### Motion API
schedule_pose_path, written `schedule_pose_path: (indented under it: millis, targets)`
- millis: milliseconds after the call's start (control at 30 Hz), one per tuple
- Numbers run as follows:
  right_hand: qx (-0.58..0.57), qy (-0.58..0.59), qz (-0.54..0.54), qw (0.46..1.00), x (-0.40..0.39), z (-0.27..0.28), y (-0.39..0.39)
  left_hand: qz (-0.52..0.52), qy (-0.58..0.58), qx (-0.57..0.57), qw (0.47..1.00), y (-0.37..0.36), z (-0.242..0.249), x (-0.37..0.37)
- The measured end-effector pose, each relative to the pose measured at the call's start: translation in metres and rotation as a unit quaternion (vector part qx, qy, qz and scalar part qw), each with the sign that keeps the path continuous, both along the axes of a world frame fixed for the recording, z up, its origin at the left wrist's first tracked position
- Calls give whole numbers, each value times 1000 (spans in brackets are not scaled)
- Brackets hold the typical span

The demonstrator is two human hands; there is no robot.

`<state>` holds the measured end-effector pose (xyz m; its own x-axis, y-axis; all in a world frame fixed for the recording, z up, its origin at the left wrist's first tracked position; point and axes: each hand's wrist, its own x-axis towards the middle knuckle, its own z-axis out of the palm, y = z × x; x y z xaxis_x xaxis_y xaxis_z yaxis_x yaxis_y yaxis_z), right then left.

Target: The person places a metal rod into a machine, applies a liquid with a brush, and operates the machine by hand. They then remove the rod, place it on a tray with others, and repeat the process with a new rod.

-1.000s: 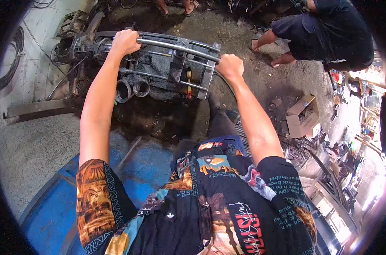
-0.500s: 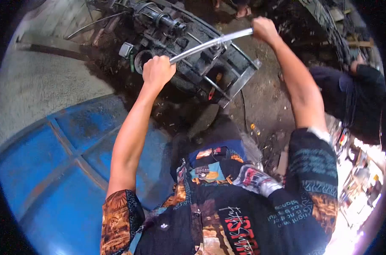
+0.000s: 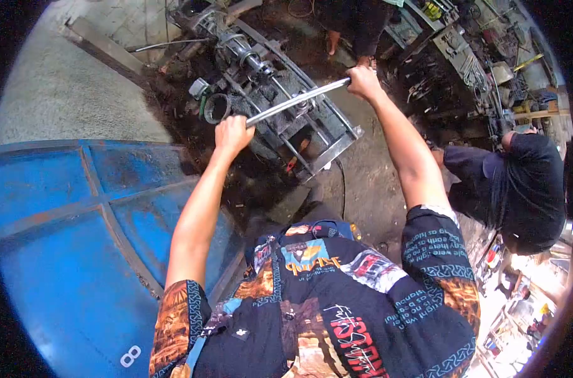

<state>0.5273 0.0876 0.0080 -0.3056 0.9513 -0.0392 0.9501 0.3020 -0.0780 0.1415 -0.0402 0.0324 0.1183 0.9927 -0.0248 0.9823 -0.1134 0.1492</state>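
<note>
My left hand [image 3: 233, 134] is closed around the near-left end of a long metal bar [image 3: 293, 103]. Its far-right end is gripped by my right hand [image 3: 364, 83], fingers wrapped round it. Both arms reach out almost straight. The bar slants across the view over a greasy black machine [image 3: 271, 94] with parallel rods and a rectangular steel frame. Around the bar's middle it overlaps a metal fitting on the machine. Just beyond my left hand is a round open pipe mouth [image 3: 217, 108] on the machine's side.
A large blue panel [image 3: 53, 183] with brown ribs lies to the left, beside a grey concrete surface [image 3: 97, 101]. One person in dark clothes [image 3: 526, 183] is bent over at right; another person's bare foot [image 3: 332, 43] shows beyond the machine. Tools [image 3: 466, 63] clutter the upper right.
The view has shifted, so the machine and both hands sit lower in it and more of the workshop shows. Both hands still hold the bar, at much the same slant.
</note>
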Motion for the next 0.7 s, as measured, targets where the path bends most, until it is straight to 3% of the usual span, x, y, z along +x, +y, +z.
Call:
schedule_pose_path:
  millis: [67, 133, 233, 300, 333, 400, 433, 567, 633, 700]
  targets:
    - [7, 28, 24, 999, -1, -3, 6, 32, -34, -84, 995, -16, 8, 12]
    - [151, 101, 18, 983, -9, -9, 14, 52, -109, -160, 980, -37, 4, 25]
    - [185, 335, -92, 919, -37, -34, 35, 18, -340, -232, 911, -78, -31, 49]
    - [-48, 397, -155, 903, -67, 0, 36, -106, -391, -263, 876, -94, -55, 54]
    - [-146, 423, -135, 884, -79, -22, 55, -60, -345, -416, 839, -91, -6, 63]
    - [-106, 380, -106, 913, -117, 7, 35, -26, -361, -385, 849, -94, -1, 50]
    - [-164, 391, -95, 901, -131, 18, 34, 9, -380, -356, 854, -94, -2, 38]
    - [-183, 365, -94, 908, -191, 28, 27, 109, -417, -107, 896, -82, 1, -42]
    - [-192, 384, -76, 900, -220, 22, 28, 126, -383, -13, 915, -70, 18, -80]
    - [-234, 369, -101, 894, -242, 26, 17, 190, -407, 16, 893, -58, 29, -107]
